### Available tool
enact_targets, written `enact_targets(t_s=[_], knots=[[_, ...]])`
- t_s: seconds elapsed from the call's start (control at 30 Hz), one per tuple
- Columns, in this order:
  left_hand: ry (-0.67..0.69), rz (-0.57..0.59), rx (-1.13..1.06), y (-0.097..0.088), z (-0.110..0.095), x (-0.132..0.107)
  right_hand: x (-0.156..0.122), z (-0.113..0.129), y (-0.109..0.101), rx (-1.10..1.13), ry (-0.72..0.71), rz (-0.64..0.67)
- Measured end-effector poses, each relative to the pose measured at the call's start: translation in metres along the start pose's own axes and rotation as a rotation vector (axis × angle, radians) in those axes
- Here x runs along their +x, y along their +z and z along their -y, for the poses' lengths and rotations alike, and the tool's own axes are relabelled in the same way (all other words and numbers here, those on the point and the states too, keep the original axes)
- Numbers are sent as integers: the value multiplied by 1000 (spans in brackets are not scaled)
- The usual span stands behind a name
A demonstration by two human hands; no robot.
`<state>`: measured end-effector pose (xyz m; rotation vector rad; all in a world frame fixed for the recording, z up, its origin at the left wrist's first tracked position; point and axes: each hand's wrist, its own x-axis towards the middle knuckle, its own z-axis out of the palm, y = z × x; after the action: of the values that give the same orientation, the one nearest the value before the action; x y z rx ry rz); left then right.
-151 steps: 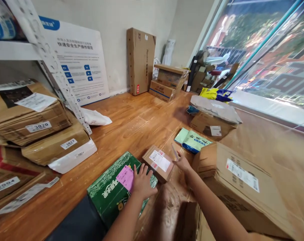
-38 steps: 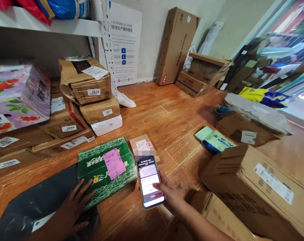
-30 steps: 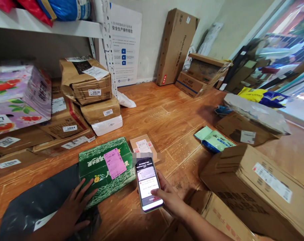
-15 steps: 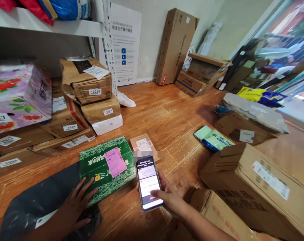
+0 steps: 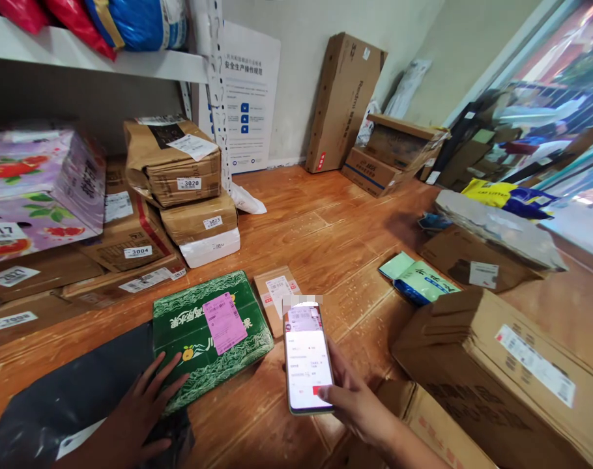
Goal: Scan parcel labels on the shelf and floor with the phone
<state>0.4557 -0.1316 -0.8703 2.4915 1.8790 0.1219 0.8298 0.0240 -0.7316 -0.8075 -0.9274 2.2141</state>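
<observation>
My right hand is closed around a smartphone, its thumb over a red button low on the lit screen. The screen shows a white page with small text. My left hand lies with fingers spread on the near left corner of a green cardboard box, which carries a pink shipping label. Below that hand is a dark grey plastic parcel bag, partly hidden by the hand and forearm. A small brown box with a white label sits just beyond the phone.
Numbered cartons are stacked at left under a white shelf. At right stand a large carton, a light green packet and a yellow-and-blue bag. A tall box leans on the back wall.
The phone has shifted slightly right, and its screen has gone from a dark page with a white panel to a mostly white page with a red button. My left hand stays on the green box.
</observation>
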Motion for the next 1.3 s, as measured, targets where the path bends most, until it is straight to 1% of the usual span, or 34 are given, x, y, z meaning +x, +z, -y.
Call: enact_targets(t_s=[0.07, 0.17, 0.27, 0.37, 0.47, 0.73, 0.9, 1.1, 1.17, 1.3], knots=[[1, 17, 2, 2, 0, -1, -3, 9, -4, -9, -31, -42], [15, 10, 14, 1, 0, -2, -5, 21, -9, -2, -56, -112], [28, -16, 29, -4, -2, 0, -5, 29, -11, 15, -59, -146], [32, -21, 52, -9, -3, 2, -3, 33, -10, 16, -79, -153], [59, -27, 59, -11, -3, 4, -2, 33, -7, 2, -66, -152], [87, -60, 117, -13, -3, 5, 3, 27, -6, -5, -37, -209], [39, 9, 67, -13, -3, 4, 4, 24, -6, -4, -55, -182], [7, 59, 12, -13, -3, 3, 6, 22, -7, -3, -70, -171], [1, 67, 3, -13, -3, 3, 6, 22, -7, -14, -68, -174], [11, 42, 1, -11, -2, 3, 5, 23, -4, -34, -62, -170]])
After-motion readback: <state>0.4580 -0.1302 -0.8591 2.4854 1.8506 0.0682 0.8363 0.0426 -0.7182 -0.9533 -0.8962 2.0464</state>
